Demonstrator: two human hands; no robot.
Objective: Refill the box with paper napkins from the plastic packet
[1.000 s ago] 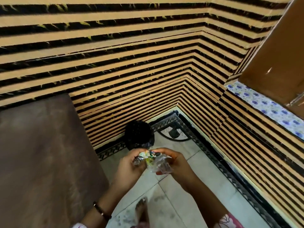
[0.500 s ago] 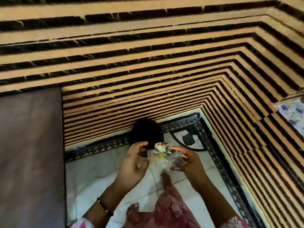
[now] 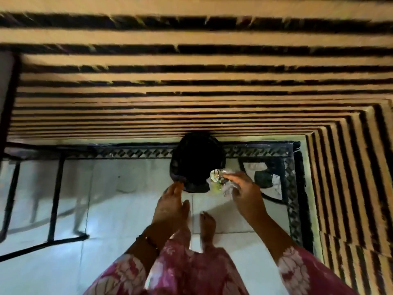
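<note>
My right hand [image 3: 244, 192] grips a crumpled clear plastic packet [image 3: 219, 180] with coloured print, held just over the right rim of a round black bin [image 3: 196, 158] on the floor by the wall. My left hand [image 3: 171, 204] hangs open beside it, fingers apart, its fingertips near the bin's lower left rim, holding nothing. No napkins and no box are in view.
A striped tan and black wall [image 3: 191, 99] runs across the back and down the right side. Black metal table legs [image 3: 55, 199] stand at the left on the pale tiled floor [image 3: 106, 209]. My bare feet [image 3: 207, 225] are below the bin.
My left hand has let go of the packet and opened. My right hand has carried the packet over the bin's rim. The view has tilted down toward the floor.
</note>
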